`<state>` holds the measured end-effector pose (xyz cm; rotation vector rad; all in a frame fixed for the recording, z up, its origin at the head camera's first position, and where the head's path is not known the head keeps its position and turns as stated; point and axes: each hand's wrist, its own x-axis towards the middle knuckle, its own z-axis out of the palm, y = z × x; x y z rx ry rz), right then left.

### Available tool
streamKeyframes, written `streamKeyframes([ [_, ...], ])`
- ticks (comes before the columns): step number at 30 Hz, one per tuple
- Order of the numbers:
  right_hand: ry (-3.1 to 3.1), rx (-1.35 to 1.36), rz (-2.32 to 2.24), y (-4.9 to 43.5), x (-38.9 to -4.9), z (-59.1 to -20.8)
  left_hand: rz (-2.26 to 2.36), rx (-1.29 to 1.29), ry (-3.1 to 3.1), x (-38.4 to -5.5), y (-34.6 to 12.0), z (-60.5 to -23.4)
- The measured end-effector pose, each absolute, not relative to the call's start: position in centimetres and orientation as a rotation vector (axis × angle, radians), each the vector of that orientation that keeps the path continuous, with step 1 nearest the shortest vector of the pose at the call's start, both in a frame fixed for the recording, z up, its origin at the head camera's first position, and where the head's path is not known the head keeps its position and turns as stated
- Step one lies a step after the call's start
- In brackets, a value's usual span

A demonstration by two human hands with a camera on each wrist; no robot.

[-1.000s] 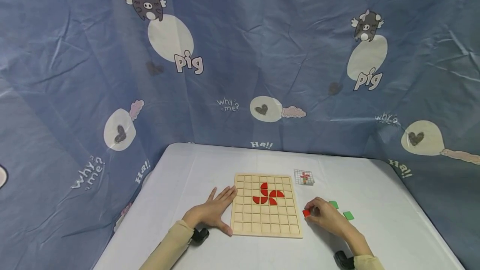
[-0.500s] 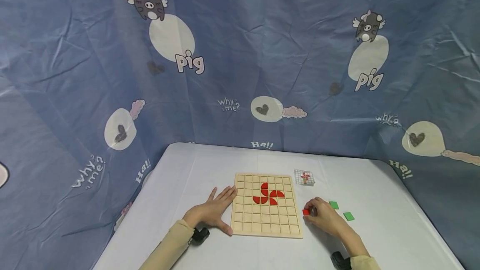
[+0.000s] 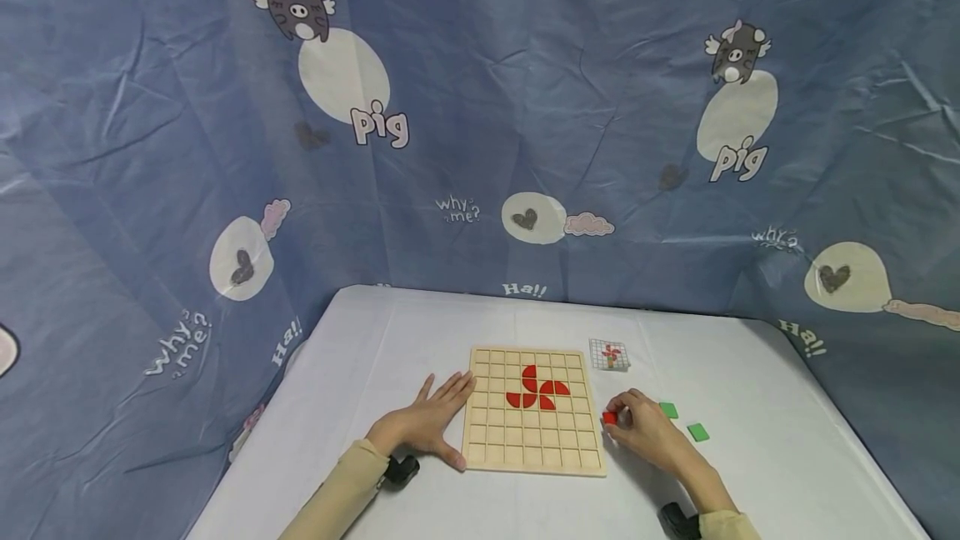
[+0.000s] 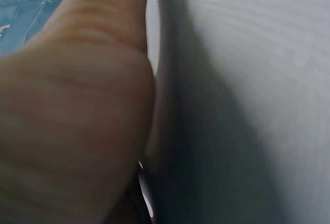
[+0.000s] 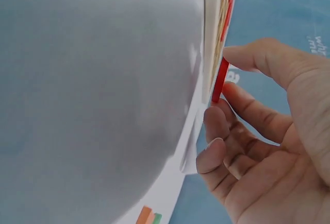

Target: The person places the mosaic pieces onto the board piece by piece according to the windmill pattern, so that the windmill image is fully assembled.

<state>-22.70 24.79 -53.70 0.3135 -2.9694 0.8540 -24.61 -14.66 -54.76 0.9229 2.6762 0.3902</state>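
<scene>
My right hand [image 3: 647, 427] pinches a small red tile [image 3: 609, 418] between thumb and fingers, just off the right edge of the wooden grid board [image 3: 532, 444]. Seen edge-on in the right wrist view, the tile [image 5: 220, 81] is thin and flat, and the other fingers curl beneath it. My left hand [image 3: 427, 423] lies with spread fingers along the board's left side, fingertips and thumb right at its edge. Several red quarter-round tiles [image 3: 529, 386] form a pinwheel in the grid's upper middle. The left wrist view shows mostly the wrist and the white tabletop [image 4: 278, 80].
Two green square tiles, the nearer one [image 3: 698, 432] and the farther one [image 3: 668, 410], lie right of my right hand. A pattern card [image 3: 609, 354] with a printed pinwheel sits beyond the board's right corner. A blue printed curtain [image 3: 465, 157] hangs behind the table.
My right hand, holding the red tile, has moved slightly up and left, closer to the board's right edge. The left hand and the board stay in place.
</scene>
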Motion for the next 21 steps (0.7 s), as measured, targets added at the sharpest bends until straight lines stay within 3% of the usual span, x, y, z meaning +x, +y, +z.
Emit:
streamKeyframes([
  [21,-2.901,0.693,0.868,18.8,-22.4,-52.3,0.401,0.926,2.670,-24.4,-14.7,-54.5],
])
